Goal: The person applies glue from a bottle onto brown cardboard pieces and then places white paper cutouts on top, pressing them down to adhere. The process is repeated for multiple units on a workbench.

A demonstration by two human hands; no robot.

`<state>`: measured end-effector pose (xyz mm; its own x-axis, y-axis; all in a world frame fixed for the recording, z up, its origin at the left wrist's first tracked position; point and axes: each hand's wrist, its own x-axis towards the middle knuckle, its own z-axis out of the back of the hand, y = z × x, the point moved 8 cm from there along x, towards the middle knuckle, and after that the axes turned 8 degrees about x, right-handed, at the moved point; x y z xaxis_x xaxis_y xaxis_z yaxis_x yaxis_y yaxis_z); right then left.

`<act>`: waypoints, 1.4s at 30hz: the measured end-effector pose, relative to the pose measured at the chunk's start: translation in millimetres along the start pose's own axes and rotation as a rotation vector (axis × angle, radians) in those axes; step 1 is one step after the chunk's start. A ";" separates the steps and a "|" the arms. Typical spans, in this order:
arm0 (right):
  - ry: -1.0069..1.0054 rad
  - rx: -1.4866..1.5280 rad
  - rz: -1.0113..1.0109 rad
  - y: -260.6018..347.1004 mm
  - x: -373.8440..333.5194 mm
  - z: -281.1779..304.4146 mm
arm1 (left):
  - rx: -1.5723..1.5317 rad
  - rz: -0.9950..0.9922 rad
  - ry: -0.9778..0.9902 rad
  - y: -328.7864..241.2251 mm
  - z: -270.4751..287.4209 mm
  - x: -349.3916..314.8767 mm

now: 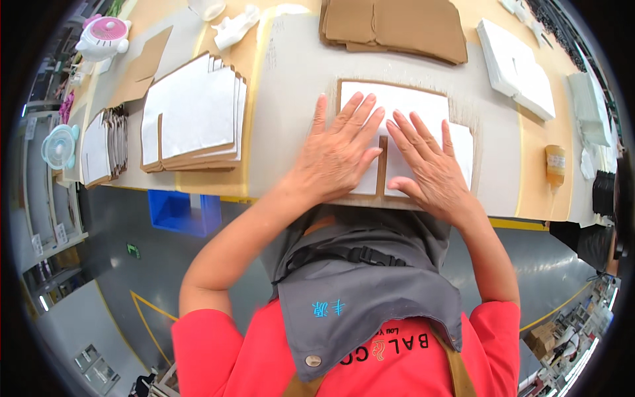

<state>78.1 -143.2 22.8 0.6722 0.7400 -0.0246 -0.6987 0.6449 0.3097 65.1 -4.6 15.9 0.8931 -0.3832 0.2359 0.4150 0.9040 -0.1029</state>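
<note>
A white sheet (403, 98) lies over a slightly larger brown cut piece (383, 169) at the table's near edge. Brown shows along its rim and in a narrow upright slot in its lower middle. My left hand (338, 155) rests flat on the left part of the sheet, fingers spread and pointing away from me. On the right part lies my right hand (431, 162), also flat with the fingers apart. Neither hand grips anything. Both palms hide much of the sheet.
Layered white-and-brown pieces form a stack (195, 116) on the left, beside a smaller stack (106, 145). Brown pieces (397, 23) are piled at the far side. White sheets (516, 69) and an amber bottle (555, 165) stand right. A blue bin (184, 213) sits below the table.
</note>
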 end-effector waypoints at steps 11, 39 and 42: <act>-0.169 -0.166 -0.450 -111.0 3.1 -4.9 | 0.114 0.369 0.069 65.1 -35.8 15.4; -0.309 0.092 0.125 -4.3 124.0 9.0 | -0.223 0.507 -0.198 81.1 -3.3 -25.4; -0.260 0.062 0.146 -3.6 129.2 8.2 | -0.234 0.511 -0.203 81.6 -3.6 -25.6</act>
<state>169.5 -51.5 26.3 0.6112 0.7452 0.2667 -0.7818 0.5161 0.3498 76.7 78.3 -2.0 0.9481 0.1539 0.2783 -0.0105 0.8897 -0.4564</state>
